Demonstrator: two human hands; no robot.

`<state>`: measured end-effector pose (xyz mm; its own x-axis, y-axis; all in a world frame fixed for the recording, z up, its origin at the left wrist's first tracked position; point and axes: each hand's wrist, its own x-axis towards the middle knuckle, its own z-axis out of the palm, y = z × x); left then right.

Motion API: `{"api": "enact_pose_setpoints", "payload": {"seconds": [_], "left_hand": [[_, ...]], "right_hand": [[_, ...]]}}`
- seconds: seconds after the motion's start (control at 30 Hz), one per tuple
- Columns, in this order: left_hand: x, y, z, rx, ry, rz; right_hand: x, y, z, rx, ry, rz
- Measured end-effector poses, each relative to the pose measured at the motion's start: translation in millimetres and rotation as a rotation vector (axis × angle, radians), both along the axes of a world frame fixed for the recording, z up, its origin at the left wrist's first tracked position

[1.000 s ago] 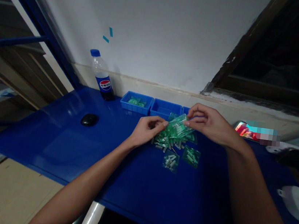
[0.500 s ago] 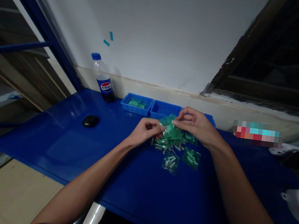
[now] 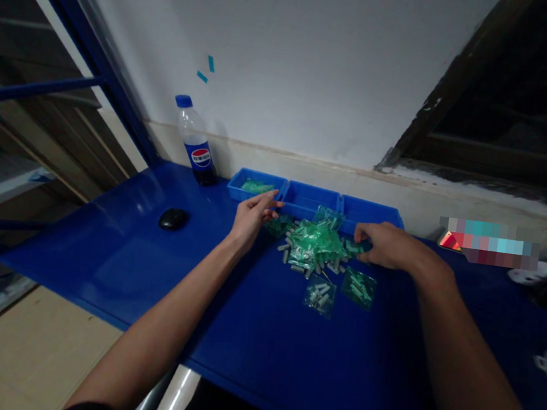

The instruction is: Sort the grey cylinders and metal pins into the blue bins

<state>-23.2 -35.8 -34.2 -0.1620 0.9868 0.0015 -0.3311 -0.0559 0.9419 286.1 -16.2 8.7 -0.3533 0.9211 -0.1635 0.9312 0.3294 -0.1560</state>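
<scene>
A pile of small green plastic bags (image 3: 316, 241) lies mid-table, with short grey cylindrical pieces scattered around and under it. My left hand (image 3: 251, 219) hovers at the pile's left side, in front of the left blue tray, fingers stretched out and holding nothing visible. Beneath its fingers lies a green bag (image 3: 278, 226). On the pile's right, my right hand (image 3: 389, 245) has curved fingers with thumb and forefinger apart, around the edge of another green bag (image 3: 353, 248); contact is unclear. Nearer me are two flat bags of light pieces, one left (image 3: 320, 296) and one right (image 3: 359, 288).
Three blue trays stand along the wall: the left tray (image 3: 235, 193) contains green bags, beside a middle tray (image 3: 313, 189) and a right tray (image 3: 374, 205). A cola bottle (image 3: 201, 155) and a black computer mouse (image 3: 173, 219) are on the left of the blue table (image 3: 256, 337).
Both hands have separated and let go of the green bag they held over the pile. The left hand moved left and up, the right hand moved right. The view shifted slightly.
</scene>
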Motion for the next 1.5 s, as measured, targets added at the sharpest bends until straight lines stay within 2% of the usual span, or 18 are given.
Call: {"api": "enact_pose_setpoints", "payload": {"seconds": [0.13, 0.37, 0.47, 0.6, 0.7, 0.8, 0.9, 1.03, 1.3, 1.5], "left_hand": [[0, -2, -1.9, -0.012, 0.071, -0.053], [16, -18, 8.6, 0.127, 0.237, -0.144], [20, -22, 10.3, 0.169, 0.271, -0.176], [23, -24, 11.6, 0.196, 0.311, -0.188], [25, -27, 13.9, 0.209, 0.321, -0.201], [27, -30, 16.3, 0.224, 0.32, -0.233], [29, -32, 18.3, 0.217, 0.322, -0.272], [32, -36, 19.9, 0.197, 0.335, -0.308], [29, -37, 20.7, 0.148, 0.343, -0.385], [25, -36, 19.4, 0.111, 0.355, -0.418]], "right_hand": [[-2, 5, -5.8, -0.092, -0.102, -0.021], [0, 9, -6.3, -0.009, -0.089, -0.032], [6, 9, 1.9, 0.048, -0.051, -0.02], [8, 0, 25.2, 0.153, 0.025, -0.034], [-2, -13, 42.9, 0.193, 0.227, -0.014], [-18, -25, 51.0, 0.109, 0.604, 0.018], [-34, -29, 48.6, 0.021, 0.851, 0.025], [-51, -28, 37.6, -0.035, 1.045, -0.061], [-69, -24, 19.1, -0.122, 1.13, -0.209], [-78, -22, 10.7, -0.083, 1.184, -0.297]]}}
